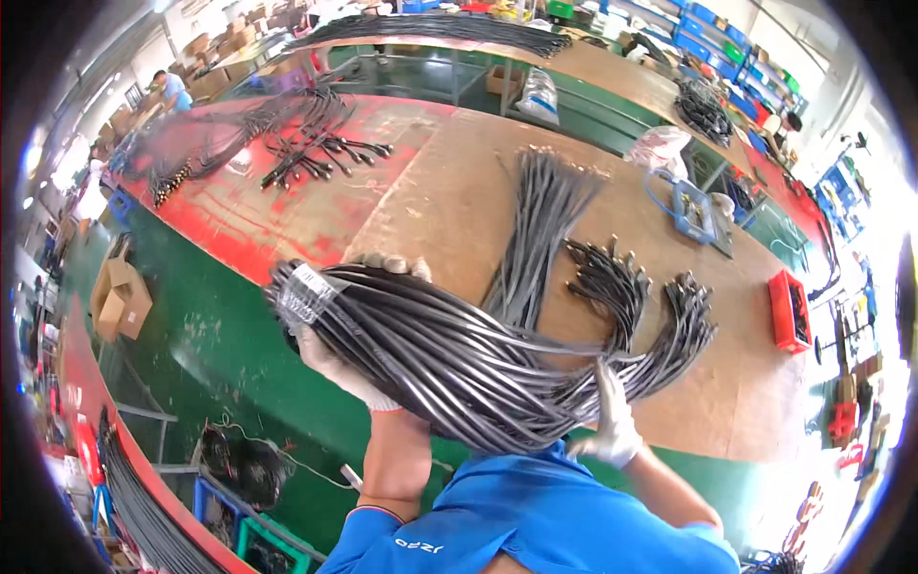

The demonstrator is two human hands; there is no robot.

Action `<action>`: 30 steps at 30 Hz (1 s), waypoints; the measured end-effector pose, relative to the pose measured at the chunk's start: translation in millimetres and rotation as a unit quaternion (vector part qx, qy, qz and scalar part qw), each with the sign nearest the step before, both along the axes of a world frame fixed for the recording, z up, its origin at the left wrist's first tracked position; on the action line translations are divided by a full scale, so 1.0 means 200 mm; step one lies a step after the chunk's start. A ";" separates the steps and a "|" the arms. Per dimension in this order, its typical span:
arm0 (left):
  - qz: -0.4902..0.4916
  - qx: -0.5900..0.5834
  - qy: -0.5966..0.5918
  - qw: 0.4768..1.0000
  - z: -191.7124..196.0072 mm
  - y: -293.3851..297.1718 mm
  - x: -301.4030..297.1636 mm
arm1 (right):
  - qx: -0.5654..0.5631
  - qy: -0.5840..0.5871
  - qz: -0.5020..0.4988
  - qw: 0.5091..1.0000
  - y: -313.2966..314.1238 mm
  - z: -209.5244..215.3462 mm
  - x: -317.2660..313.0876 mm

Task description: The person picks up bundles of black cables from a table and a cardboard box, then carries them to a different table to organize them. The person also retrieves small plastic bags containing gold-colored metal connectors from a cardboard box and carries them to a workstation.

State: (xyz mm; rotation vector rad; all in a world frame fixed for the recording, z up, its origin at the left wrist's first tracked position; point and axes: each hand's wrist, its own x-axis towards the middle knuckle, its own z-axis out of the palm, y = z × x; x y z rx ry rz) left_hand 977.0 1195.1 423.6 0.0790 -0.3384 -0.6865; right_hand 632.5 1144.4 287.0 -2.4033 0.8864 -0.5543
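A thick bundle of black cables (459, 354) stretches across in front of me, raised at the near edge of the table. Clear wrap with a white label (308, 292) binds its left end. My left hand (349, 368), in a white glove, is wrapped round the bundle beside that wrap, with fingertips showing over the far side. My right hand (612, 421), also gloved, grips the right part, where the cables bend back toward the table. Connector ends fan out there in two clusters (690, 301) (617, 282). Behind lies a flat sheaf of straight dark cables (540, 230).
The brown and red table (430, 201) holds more cables with connectors (316, 143) at the far left. A blue basket (690, 212) and a red bin (790, 311) stand to the right. A carton (120, 297) sits at left. Other people work in the background.
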 end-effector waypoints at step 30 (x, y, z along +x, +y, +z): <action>-0.177 0.207 0.076 0.959 -0.33 -0.80 4.02 | -0.226 -0.013 -0.145 0.963 -1.11 -0.70 3.51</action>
